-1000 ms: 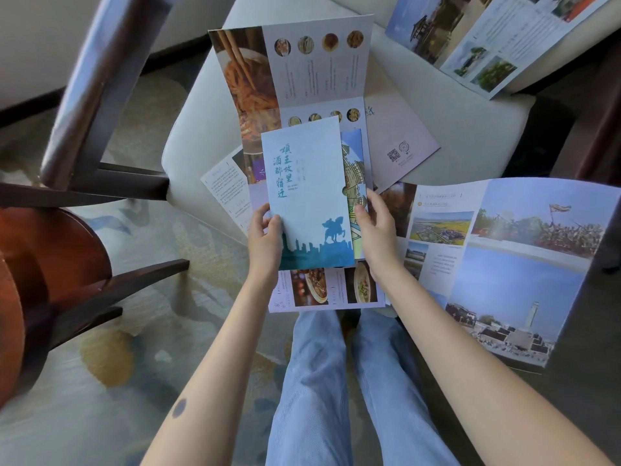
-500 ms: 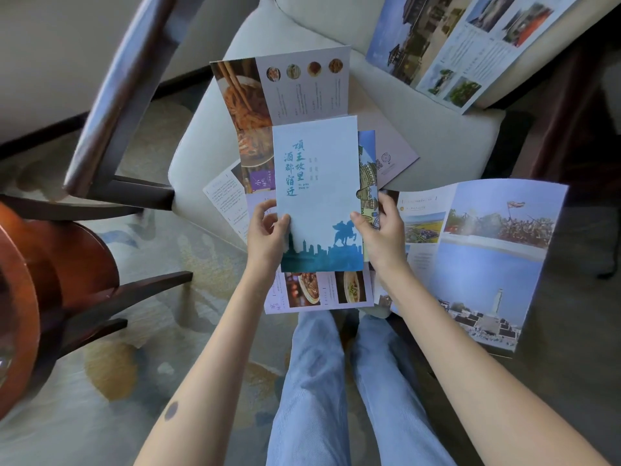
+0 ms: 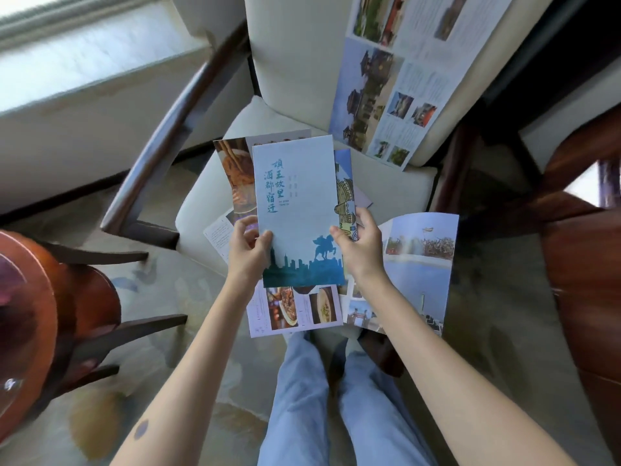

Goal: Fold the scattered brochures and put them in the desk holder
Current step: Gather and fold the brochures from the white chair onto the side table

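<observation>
Pale-blue folded paper brochure (image 3: 297, 210) stands long-axis upright; left hand (image 3: 249, 252) and right hand (image 3: 359, 245) pinch its lower side edges; holder unseen.

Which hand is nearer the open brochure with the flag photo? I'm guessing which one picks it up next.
Right. The right hand grips the blue folded brochure directly beside the open brochure; the left hand holds the folded one's far edge.

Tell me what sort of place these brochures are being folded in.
Probably a hotel room or lounge sitting area. A cream upholstered armchair with dark wooden arms holds tourist brochures, a polished round wooden table stands at the left, and patterned carpet covers the floor.
</observation>
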`<state>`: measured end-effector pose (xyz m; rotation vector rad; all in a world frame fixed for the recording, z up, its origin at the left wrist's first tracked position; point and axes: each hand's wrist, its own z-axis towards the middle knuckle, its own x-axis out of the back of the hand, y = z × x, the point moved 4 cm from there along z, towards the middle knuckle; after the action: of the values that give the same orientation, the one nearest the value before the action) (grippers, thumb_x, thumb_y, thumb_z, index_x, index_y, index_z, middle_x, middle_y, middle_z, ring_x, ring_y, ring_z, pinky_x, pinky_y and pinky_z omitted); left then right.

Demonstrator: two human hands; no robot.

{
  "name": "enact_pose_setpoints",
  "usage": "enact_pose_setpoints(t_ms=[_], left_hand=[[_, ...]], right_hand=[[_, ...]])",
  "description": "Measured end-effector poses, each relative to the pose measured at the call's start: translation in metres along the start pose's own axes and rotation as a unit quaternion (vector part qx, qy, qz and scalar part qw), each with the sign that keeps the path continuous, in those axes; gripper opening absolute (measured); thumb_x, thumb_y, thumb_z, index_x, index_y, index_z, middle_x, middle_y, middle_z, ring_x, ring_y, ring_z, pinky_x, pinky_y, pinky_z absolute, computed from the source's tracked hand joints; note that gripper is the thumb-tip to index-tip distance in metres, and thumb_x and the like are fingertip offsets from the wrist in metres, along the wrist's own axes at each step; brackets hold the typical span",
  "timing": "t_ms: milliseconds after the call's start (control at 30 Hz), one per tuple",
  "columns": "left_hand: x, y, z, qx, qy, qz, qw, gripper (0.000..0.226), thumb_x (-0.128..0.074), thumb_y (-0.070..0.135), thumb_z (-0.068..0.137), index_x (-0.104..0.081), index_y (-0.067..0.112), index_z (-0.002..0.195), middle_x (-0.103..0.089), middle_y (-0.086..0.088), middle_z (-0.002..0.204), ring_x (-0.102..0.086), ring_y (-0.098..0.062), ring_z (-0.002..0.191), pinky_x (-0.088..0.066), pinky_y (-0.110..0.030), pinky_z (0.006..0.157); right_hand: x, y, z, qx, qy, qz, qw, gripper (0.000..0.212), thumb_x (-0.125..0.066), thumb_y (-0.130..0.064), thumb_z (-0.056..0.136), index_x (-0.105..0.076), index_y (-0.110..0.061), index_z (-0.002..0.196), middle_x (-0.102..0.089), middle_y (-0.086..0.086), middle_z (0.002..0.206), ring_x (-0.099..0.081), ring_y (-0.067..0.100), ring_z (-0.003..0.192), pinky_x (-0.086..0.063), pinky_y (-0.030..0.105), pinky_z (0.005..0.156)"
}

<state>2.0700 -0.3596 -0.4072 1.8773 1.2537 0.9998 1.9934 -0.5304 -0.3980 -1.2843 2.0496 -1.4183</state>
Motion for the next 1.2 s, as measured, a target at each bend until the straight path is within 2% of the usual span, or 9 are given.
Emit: enact_pose_setpoints(t_ms=[133, 233, 367, 500, 633, 700, 833, 1000, 1200], left_hand=[[0.031, 0.015, -0.021, -0.03, 0.043, -0.02, 0.998, 0.015, -0.048, 0.011, 0.095, -0.042, 0.016, 0.108, -0.062, 0.009, 0.092, -0.062, 0.0, 0.075, -0.047, -0.008, 0.049], [0.062, 0.017, -0.033, -0.052, 0.086, -0.032, 0.994, 0.019, -0.048, 0.009, 0.094, -0.043, 0.011, 0.113, -0.063, 0.001, 0.096, -0.059, -0.003, 0.08, -0.048, -0.008, 0.054], [0.116, 0.002, -0.051, -0.055, 0.148, -0.045, 0.986, 0.025, -0.05, 0.008, 0.094, -0.045, 0.008, 0.118, -0.063, 0.005, 0.094, -0.061, 0.003, 0.079, -0.049, -0.007, 0.058], [0.183, -0.026, -0.065, -0.038, 0.193, -0.05, 0.979, 0.021, -0.051, 0.014, 0.094, -0.046, 0.013, 0.114, -0.063, 0.009, 0.093, -0.064, 0.005, 0.08, -0.051, -0.011, 0.061], [0.263, -0.061, -0.075, -0.006, 0.241, -0.088, 0.967, 0.022, -0.054, 0.013, 0.093, -0.048, 0.014, 0.114, -0.065, -0.01, 0.105, -0.064, -0.017, 0.095, -0.055, -0.033, 0.079], [0.303, -0.079, -0.077, -0.003, 0.26, -0.087, 0.962, 0.021, -0.054, 0.011, 0.092, -0.048, 0.015, 0.112, -0.064, -0.012, 0.105, -0.064, -0.02, 0.095, -0.055, -0.031, 0.077], [0.399, -0.131, -0.074, 0.022, 0.31, -0.088, 0.946, 0.023, -0.056, 0.013, 0.092, -0.048, 0.017, 0.112, -0.064, 0.002, 0.099, -0.065, -0.004, 0.084, -0.053, -0.014, 0.061], [0.504, -0.189, -0.072, 0.07, 0.347, -0.067, 0.933, 0.026, -0.057, 0.009, 0.09, -0.048, 0.009, 0.115, -0.062, -0.005, 0.104, -0.061, -0.016, 0.093, -0.051, -0.031, 0.083], [0.573, -0.24, -0.068, 0.112, 0.395, 0.005, 0.912, 0.024, -0.063, 0.014, 0.087, -0.056, 0.01, 0.11, -0.059, 0.004, 0.103, -0.056, -0.007, 0.079, -0.042, -0.014, 0.065]], right_hand=[[-0.015, -0.027, -0.014, 0.02, -0.035, -0.022, 0.999, 0.043, -0.064, -0.012, 0.086, -0.048, -0.005, 0.126, -0.056, 0.012, 0.129, -0.051, 0.026, 0.122, -0.041, 0.04, 0.106], [-0.039, -0.042, -0.028, 0.042, -0.073, -0.036, 0.996, 0.05, -0.064, -0.015, 0.087, -0.044, -0.008, 0.132, -0.05, 0.01, 0.137, -0.046, 0.021, 0.128, -0.037, 0.03, 0.106], [-0.086, -0.054, -0.052, 0.064, -0.133, -0.039, 0.988, 0.051, -0.062, -0.011, 0.088, -0.041, -0.009, 0.135, -0.049, 0.002, 0.134, -0.051, 0.005, 0.115, -0.031, 0.008, 0.096], [-0.151, -0.053, -0.083, 0.061, -0.201, -0.057, 0.976, 0.048, -0.061, -0.011, 0.088, -0.044, -0.01, 0.133, -0.05, 0.004, 0.133, -0.043, 0.021, 0.13, -0.033, 0.023, 0.1], [-0.229, -0.049, -0.118, 0.064, -0.259, -0.087, 0.96, 0.041, -0.063, -0.011, 0.087, -0.049, -0.009, 0.126, -0.058, 0.005, 0.125, -0.055, 0.015, 0.11, -0.045, 0.036, 0.1], [-0.271, -0.046, -0.133, 0.061, -0.285, -0.091, 0.952, 0.038, -0.062, -0.007, 0.087, -0.051, -0.008, 0.123, -0.063, 0.011, 0.12, -0.062, 0.022, 0.106, -0.051, 0.041, 0.094], [-0.378, -0.031, -0.166, 0.072, -0.318, -0.128, 0.937, 0.035, -0.063, -0.011, 0.085, -0.054, -0.017, 0.119, -0.066, -0.004, 0.099, -0.064, 0.014, 0.092, -0.054, 0.04, 0.087], [-0.501, 0.005, -0.205, 0.067, -0.349, -0.169, 0.919, 0.036, -0.063, -0.011, 0.084, -0.056, -0.022, 0.118, -0.066, -0.006, 0.093, -0.061, 0.009, 0.084, -0.047, 0.009, 0.072], [-0.588, 0.035, -0.234, 0.068, -0.354, -0.213, 0.908, 0.041, -0.059, -0.009, 0.086, -0.054, -0.022, 0.124, -0.068, -0.002, 0.108, -0.063, 0.016, 0.099, -0.051, 0.03, 0.088]])
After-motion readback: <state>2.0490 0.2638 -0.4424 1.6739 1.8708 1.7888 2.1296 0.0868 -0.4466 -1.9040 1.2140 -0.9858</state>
